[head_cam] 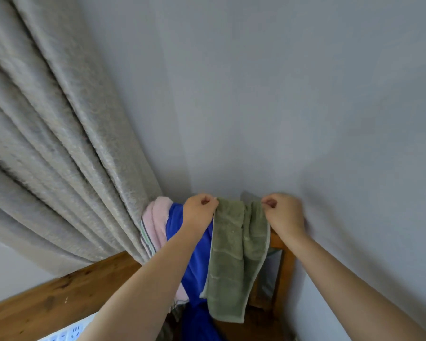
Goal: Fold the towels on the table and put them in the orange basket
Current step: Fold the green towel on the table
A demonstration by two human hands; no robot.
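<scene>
A green towel (pixel 234 252) hangs in the air in front of me, held up by its top edge. My left hand (pixel 199 210) pinches its upper left corner and my right hand (pixel 284 212) pinches its upper right corner. The towel droops in long folds down toward the wooden table (pixel 59 294). Behind my left forearm lie a blue towel (pixel 196 267) and a pink towel (pixel 158 225) with a striped edge. The orange basket is out of view.
A heavy grey curtain (pixel 59 143) fills the left side and touches the pink towel. A plain grey wall (pixel 280 94) stands straight ahead. A wooden frame (pixel 284 267) sits below the towel at right. A white power strip (pixel 67 334) shows at the bottom left.
</scene>
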